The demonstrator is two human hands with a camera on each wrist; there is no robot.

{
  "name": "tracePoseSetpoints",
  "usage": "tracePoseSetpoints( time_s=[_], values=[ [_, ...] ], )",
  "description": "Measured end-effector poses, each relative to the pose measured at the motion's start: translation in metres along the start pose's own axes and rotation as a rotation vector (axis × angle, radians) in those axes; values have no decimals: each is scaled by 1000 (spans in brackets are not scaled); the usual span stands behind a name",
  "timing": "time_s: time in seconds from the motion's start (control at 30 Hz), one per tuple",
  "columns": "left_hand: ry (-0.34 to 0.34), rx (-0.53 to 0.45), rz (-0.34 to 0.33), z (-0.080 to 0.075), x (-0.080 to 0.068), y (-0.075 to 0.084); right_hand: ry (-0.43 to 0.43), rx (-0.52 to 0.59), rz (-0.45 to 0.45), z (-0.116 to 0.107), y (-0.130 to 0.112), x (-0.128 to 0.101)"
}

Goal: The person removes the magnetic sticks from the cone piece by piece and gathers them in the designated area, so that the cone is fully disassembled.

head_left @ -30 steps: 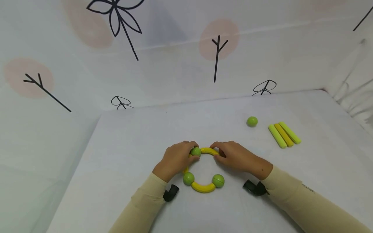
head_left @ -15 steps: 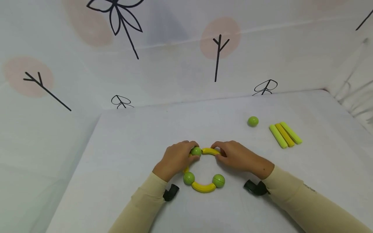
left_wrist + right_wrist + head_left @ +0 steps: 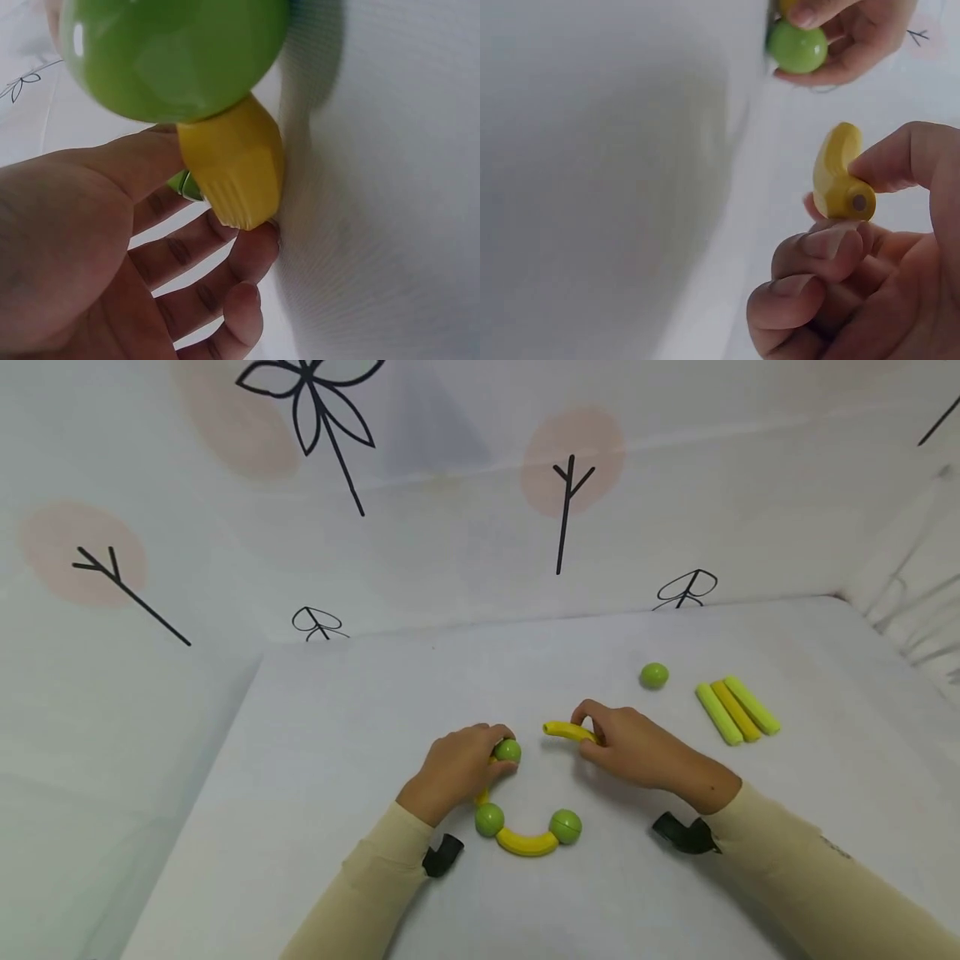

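My left hand grips a green ball at the top of a chain on the white table. From that ball a yellow curved piece runs down under the hand to a second green ball, then another yellow curve and a third green ball. My right hand pinches a separate yellow curved piece, held apart from the top ball. The right wrist view shows that piece between thumb and fingers, with the gripped ball beyond. In the left wrist view a ball and its curve fill the frame.
A loose green ball lies at the back right. Beside it, three yellow and green sticks lie side by side. Patterned fabric walls close in the table at the back and both sides.
My right hand has pulled the yellow curved piece off the top green ball and moved it right and away. The left hand has kept its grip on the ball.
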State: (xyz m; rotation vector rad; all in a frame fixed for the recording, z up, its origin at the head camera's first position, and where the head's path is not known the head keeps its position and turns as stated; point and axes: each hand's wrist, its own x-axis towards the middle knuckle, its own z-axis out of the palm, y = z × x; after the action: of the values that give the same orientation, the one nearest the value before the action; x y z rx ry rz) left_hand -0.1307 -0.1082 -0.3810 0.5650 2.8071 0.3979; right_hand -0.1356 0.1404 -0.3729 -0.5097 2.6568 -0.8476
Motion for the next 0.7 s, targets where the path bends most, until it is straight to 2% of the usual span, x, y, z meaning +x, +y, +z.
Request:
tracePoseSetpoints(
  time_s=[0.4, 0.7],
  values=[
    [16, -1, 16, 0, -4, -1, 86, -134, 28, -19, 38, -34],
    [24, 1, 26, 1, -4, 0, 73, -275, 2, -23, 55, -46]
  ],
)
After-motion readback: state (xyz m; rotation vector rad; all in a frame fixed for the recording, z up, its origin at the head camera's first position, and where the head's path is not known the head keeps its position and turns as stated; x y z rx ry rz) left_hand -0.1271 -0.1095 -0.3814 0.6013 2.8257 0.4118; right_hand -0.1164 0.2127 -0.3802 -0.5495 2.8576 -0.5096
